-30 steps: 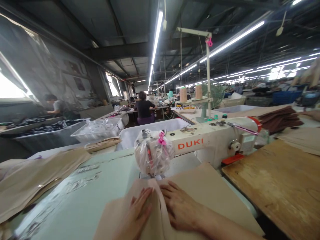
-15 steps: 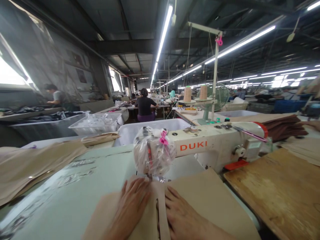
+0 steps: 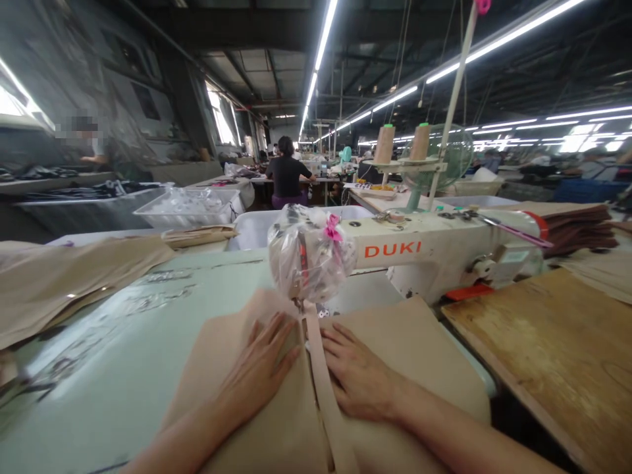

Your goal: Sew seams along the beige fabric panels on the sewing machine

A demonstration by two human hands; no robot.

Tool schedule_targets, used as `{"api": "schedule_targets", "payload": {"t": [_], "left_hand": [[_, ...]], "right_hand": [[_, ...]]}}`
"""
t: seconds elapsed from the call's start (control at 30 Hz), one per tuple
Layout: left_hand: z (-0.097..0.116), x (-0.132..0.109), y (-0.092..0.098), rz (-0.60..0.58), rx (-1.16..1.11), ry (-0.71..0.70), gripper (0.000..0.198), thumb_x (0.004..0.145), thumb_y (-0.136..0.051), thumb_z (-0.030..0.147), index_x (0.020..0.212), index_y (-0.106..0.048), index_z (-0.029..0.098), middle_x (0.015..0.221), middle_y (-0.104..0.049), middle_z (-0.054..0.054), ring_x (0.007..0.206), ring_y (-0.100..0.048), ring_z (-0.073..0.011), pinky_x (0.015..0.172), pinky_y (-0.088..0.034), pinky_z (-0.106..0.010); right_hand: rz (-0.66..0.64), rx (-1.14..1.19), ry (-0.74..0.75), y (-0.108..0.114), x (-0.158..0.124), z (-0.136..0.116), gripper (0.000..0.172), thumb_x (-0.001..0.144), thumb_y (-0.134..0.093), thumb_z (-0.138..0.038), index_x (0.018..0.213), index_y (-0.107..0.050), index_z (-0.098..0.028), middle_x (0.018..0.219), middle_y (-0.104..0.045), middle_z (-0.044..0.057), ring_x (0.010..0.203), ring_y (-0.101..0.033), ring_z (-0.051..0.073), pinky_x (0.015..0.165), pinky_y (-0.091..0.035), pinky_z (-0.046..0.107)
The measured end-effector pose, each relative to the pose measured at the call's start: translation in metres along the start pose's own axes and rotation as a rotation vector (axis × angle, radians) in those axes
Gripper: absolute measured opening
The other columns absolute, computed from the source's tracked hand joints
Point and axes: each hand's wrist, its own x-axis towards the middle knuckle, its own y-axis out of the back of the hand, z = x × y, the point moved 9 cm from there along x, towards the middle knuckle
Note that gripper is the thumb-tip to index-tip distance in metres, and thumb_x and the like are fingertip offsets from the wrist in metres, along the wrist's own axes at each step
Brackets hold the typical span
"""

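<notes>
My left hand (image 3: 259, 368) lies flat with fingers stretched out on a beige fabric panel (image 3: 222, 355), left of a raised seam strip (image 3: 318, 382). My right hand (image 3: 358, 378) rests flat on the fabric to the right of that strip. Both sets of fingertips point at the needle area of a white DUKI sewing machine (image 3: 419, 253). The machine's head is wrapped in clear plastic (image 3: 309, 260) tied with a pink bow. The needle itself is hidden behind the plastic.
A pale green table (image 3: 113, 368) carries a stack of beige pieces (image 3: 64, 276) at left. A wooden board (image 3: 557, 349) sits at right, brown fabric stacks (image 3: 577, 227) behind it. White bins (image 3: 190, 207), thread cones (image 3: 402, 141), a fan and seated workers fill the background.
The fabric and both hands have slid forward toward the needle, with the seam strip now running under the machine head. The camera has tilted downward, showing more of my forearms.
</notes>
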Motion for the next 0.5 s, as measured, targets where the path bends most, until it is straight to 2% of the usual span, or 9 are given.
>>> {"api": "schedule_targets", "payload": {"t": [0.27, 0.5], "left_hand": [[0.011, -0.005, 0.006, -0.021, -0.036, -0.028, 0.046, 0.1, -0.038, 0.042, 0.144, -0.044, 0.029, 0.148, -0.05, -0.004, 0.14, -0.039, -0.0246, 0.118, -0.021, -0.061], [0.021, -0.007, 0.012, -0.058, -0.028, -0.057, 0.044, 0.101, -0.035, 0.039, 0.143, -0.043, 0.029, 0.145, -0.052, -0.003, 0.141, -0.038, -0.0241, 0.115, -0.023, -0.065]], "right_hand": [[-0.005, -0.042, 0.019, 0.0, 0.002, -0.002, 0.044, 0.093, -0.049, -0.023, 0.136, -0.052, -0.023, 0.141, -0.054, 0.006, 0.137, -0.037, 0.019, 0.12, -0.015, 0.04], [-0.008, -0.025, 0.016, 0.0, 0.001, -0.002, 0.045, 0.092, -0.05, -0.023, 0.137, -0.051, -0.023, 0.143, -0.052, 0.005, 0.136, -0.037, 0.02, 0.121, -0.014, 0.041]]}}
